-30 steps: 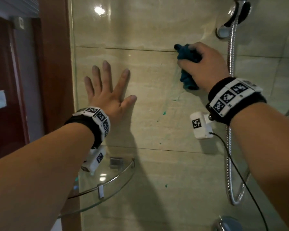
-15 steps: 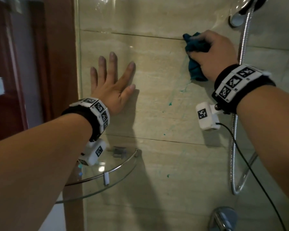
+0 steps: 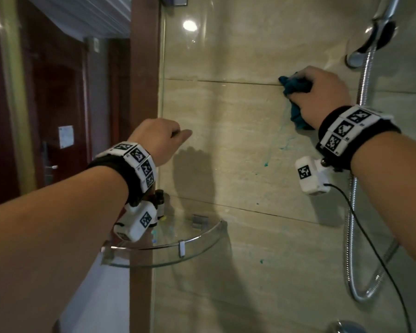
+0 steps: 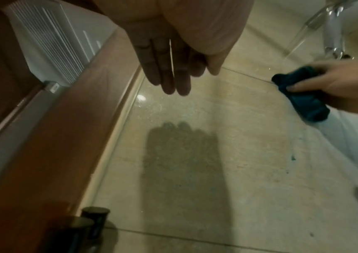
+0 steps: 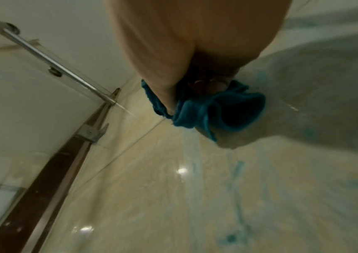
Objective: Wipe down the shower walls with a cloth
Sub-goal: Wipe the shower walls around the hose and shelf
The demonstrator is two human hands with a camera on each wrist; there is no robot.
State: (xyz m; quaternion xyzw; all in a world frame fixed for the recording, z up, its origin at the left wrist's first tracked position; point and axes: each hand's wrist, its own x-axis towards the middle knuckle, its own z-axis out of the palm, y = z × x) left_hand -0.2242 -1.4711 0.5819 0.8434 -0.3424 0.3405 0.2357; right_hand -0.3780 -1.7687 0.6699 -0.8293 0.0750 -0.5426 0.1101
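my right hand (image 3: 322, 92) clamped a bunched cloth (image 3: 294, 86) on the wall (image 3: 238, 131), 2 o'clock | left hand (image 3: 159, 138) off wall, fingers straight, empty | cloth soft, light, wet-looking; kept it balled in palm

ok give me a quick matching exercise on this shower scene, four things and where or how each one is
Things:
1. cloth
2. left hand
3. glass shelf
4. shower hose

States:
a. hangs down the wall at the right
b. off the wall, holding nothing
c. bunched in the right hand, on the tile
d. fixed in the corner, low left

Pairs: 1-c, 2-b, 3-d, 4-a
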